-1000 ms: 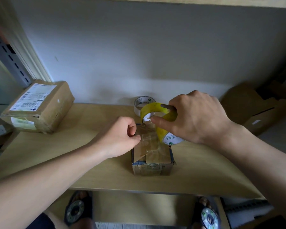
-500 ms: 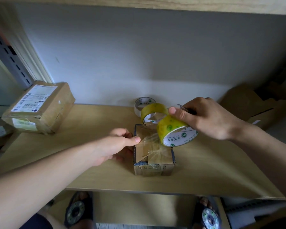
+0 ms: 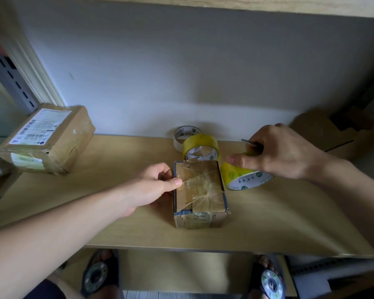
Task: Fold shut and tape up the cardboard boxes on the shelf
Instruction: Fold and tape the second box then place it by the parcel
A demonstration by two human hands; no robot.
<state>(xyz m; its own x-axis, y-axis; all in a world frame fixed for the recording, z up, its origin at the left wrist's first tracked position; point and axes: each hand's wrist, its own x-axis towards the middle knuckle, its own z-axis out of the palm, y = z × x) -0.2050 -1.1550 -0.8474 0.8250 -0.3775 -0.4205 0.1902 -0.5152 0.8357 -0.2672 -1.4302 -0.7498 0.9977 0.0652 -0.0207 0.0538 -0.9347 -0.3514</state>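
A small cardboard box stands in the middle of the wooden shelf, its flaps folded down under crumpled clear tape. My left hand pinches the free end of a tape strip at the box's left top edge. To the right of the box my right hand grips a yellow tape roll along with a thin metal tool. The clear strip runs across the box top from the roll to my left thumb.
Behind the box lie a second yellow roll and a white roll. A taped, labelled parcel sits at the shelf's left end. Folded brown cardboard lies at the right. My sandalled feet show below the shelf edge.
My right hand has drawn the roll from above the box out to its right side, stretching tape across the top. My left hand went from a fist to pinching the tape end.
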